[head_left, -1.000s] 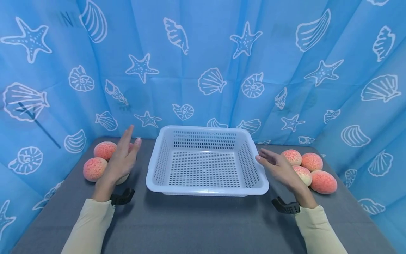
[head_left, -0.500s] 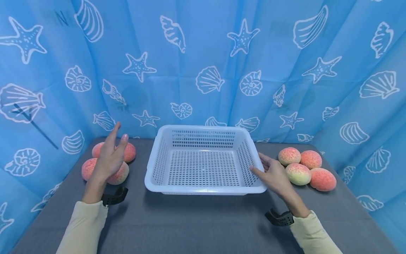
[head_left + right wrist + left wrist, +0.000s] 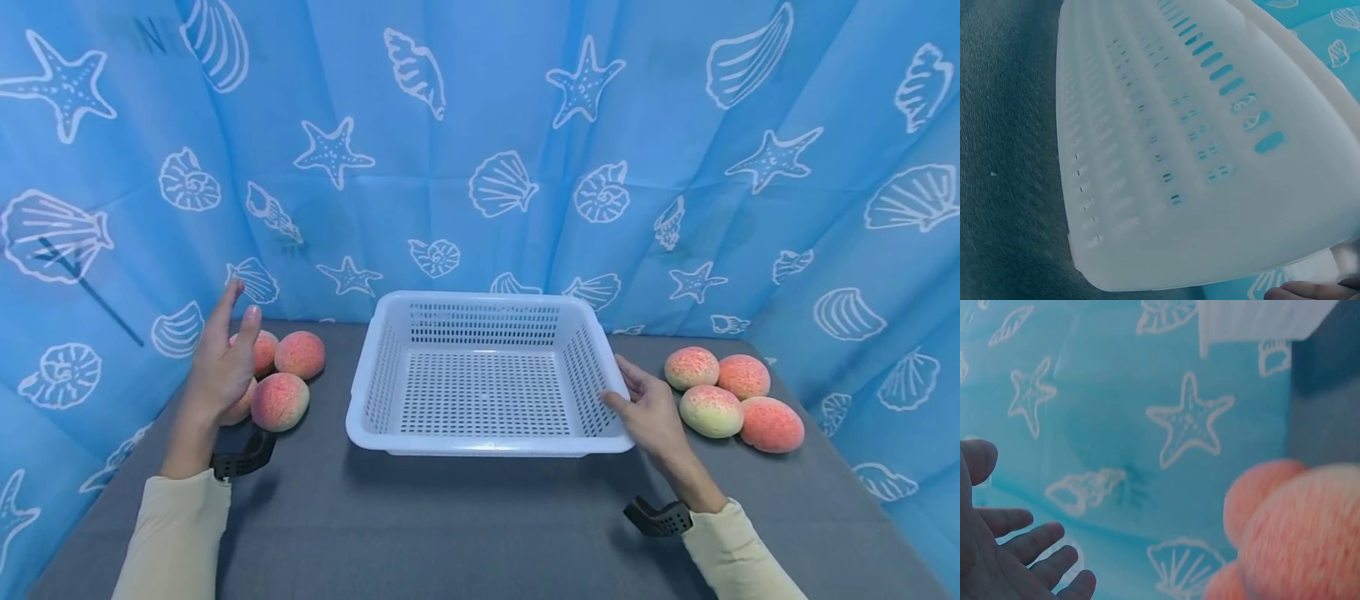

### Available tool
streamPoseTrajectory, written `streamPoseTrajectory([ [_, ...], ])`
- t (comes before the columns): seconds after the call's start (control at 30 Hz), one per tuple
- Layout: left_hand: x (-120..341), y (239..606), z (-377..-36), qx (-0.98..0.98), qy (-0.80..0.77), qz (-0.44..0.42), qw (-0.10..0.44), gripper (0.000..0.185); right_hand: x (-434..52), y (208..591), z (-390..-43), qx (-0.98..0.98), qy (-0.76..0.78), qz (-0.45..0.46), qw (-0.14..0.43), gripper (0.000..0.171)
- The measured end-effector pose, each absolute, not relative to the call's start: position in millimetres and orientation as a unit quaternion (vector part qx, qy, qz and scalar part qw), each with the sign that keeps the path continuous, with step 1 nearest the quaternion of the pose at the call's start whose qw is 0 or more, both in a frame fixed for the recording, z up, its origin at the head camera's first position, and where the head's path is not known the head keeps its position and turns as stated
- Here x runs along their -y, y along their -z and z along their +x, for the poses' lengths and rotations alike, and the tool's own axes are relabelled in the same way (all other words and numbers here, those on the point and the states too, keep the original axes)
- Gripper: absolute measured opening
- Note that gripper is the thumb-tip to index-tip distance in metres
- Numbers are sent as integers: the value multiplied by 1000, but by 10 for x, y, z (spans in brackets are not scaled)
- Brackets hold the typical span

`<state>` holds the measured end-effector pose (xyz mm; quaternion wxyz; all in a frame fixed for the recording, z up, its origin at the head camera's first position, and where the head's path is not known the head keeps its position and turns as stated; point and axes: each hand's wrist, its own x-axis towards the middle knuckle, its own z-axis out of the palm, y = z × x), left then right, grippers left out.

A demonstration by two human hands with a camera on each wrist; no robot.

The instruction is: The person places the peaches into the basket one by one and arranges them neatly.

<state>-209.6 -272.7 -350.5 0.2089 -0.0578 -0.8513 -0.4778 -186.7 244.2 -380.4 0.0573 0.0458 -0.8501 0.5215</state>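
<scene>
Your left hand [image 3: 221, 367] is hovering over the peaches on the left [image 3: 280, 401], with its fingers straight and spread and nothing in its grasp; the left wrist view is showing the same open palm [image 3: 997, 550] with the blurred peaches [image 3: 1297, 531] just beside it. Those peaches are lying in a small cluster on the grey table [image 3: 465, 525], near the blue curtain [image 3: 480, 125]. In the middle, the white basket [image 3: 483, 379] is sitting flat on the table with nothing in it. Your right hand [image 3: 651, 412] is resting against the basket's right rim, fingers relaxed and extended, gripping nothing. Farther right, four more peaches [image 3: 723, 398] are lying together on the table, just beside that hand.
</scene>
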Motion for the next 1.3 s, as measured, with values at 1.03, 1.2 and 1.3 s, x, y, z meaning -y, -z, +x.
streamPoseTrajectory([
  [1.03, 3029, 3594, -2028, 883, 454, -24, 114, 84, -2463, 3898, -1963, 813, -580, 22, 58, 64],
  [1.2, 3162, 3702, -1935, 881, 453, -13, 137, 83, -2460, 3893, -1964, 812, -581, 25, 60, 65],
  [1.3, 3304, 3863, -1879, 880, 449, -1, 155, 81, -2454, 3894, -1968, 811, -582, 27, 57, 65],
])
